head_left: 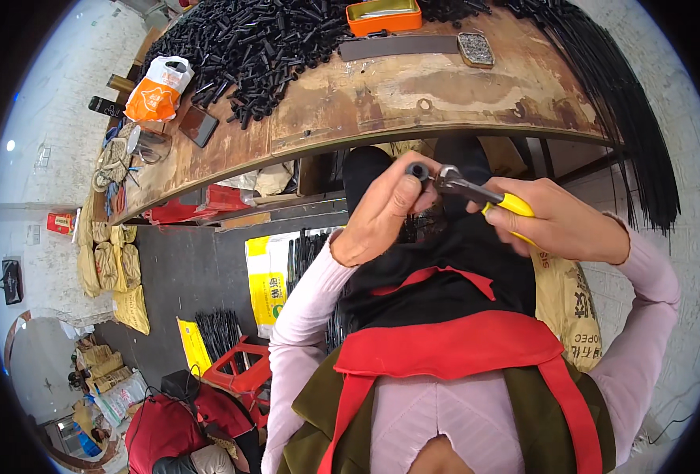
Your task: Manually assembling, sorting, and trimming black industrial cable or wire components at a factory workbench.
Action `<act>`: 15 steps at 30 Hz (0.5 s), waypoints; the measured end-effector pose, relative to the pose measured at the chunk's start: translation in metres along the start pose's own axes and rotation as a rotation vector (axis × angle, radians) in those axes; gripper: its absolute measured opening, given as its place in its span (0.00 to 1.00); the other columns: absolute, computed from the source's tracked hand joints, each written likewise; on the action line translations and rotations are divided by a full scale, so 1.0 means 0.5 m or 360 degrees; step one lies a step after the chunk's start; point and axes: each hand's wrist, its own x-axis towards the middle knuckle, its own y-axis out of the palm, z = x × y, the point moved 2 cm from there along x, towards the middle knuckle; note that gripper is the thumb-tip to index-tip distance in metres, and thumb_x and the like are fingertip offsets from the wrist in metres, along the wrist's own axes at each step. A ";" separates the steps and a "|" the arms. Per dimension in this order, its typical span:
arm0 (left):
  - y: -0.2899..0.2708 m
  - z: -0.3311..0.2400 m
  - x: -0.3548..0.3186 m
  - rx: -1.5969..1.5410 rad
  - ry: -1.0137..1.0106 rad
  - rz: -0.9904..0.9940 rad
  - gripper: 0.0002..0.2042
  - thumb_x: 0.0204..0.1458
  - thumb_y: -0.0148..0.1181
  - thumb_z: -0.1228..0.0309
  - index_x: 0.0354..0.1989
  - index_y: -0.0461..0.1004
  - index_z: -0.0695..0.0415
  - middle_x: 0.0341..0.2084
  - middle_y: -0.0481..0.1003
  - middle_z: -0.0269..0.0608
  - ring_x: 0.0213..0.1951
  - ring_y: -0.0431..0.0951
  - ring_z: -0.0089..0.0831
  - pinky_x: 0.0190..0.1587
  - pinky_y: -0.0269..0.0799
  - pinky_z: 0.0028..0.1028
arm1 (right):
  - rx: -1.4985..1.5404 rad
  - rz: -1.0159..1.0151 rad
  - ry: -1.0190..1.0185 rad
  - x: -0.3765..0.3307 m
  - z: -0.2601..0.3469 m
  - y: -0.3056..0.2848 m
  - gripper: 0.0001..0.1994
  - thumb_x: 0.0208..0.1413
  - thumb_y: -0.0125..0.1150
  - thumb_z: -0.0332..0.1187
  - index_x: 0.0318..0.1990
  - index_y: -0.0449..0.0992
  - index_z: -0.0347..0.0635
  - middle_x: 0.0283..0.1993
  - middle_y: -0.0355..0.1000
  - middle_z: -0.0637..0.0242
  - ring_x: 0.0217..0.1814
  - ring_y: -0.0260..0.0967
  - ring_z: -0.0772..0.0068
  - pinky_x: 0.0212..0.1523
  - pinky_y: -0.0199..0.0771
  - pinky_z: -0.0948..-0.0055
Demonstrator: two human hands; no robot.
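Black tube [418,171] pinched in left hand [383,212], right hand [559,221] clamps yellow-handled pliers [476,192] on it, below the workbench edge [381,134]

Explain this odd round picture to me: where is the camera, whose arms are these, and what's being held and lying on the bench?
The camera sits on a person's head and looks down, so the wide lens bends straight edges. The two arms in pink sleeves are that person's own. The left hand pinches a short black tube in its fingers. The right hand grips yellow-handled pliers, whose metal tip meets the tube's end. Beyond lies a worn wooden bench carrying a heap of black tubes, an orange tin, an orange-and-white bag and a bundle of long black rods hanging over its right edge.
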 end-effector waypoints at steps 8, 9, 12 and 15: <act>0.036 -0.011 0.003 0.0371 -0.0124 -0.0037 0.21 0.68 0.38 0.55 0.50 0.68 0.62 0.26 0.65 0.31 0.28 0.61 0.18 0.32 0.58 0.20 | -0.0483 -0.0022 -0.0049 -0.029 -0.019 -0.011 0.12 0.64 0.53 0.39 0.45 0.69 0.38 0.21 0.69 0.57 0.22 0.67 0.57 0.26 0.65 0.62; 0.034 -0.024 0.008 0.0367 -0.0092 -0.0085 0.21 0.68 0.38 0.55 0.50 0.69 0.61 0.27 0.66 0.31 0.29 0.62 0.18 0.32 0.59 0.20 | -0.0338 0.0000 -0.0046 -0.010 -0.035 -0.008 0.13 0.64 0.54 0.40 0.46 0.68 0.39 0.21 0.69 0.58 0.21 0.69 0.59 0.25 0.65 0.63; -0.138 -0.029 -0.016 0.0658 -0.0103 -0.1010 0.24 0.66 0.43 0.51 0.51 0.71 0.62 0.25 0.67 0.28 0.26 0.63 0.18 0.30 0.62 0.22 | -0.0292 -0.0392 0.0065 0.044 -0.074 -0.048 0.19 0.63 0.56 0.45 0.46 0.67 0.37 0.22 0.71 0.62 0.23 0.71 0.68 0.27 0.68 0.65; -0.368 -0.343 -0.008 0.0492 0.0370 -0.1383 0.28 0.65 0.45 0.49 0.58 0.68 0.64 0.33 0.76 0.34 0.35 0.75 0.20 0.35 0.67 0.16 | -0.0836 -0.0967 0.0140 0.040 -0.224 -0.167 0.20 0.63 0.52 0.47 0.44 0.65 0.34 0.34 0.71 0.42 0.36 0.72 0.39 0.36 0.71 0.51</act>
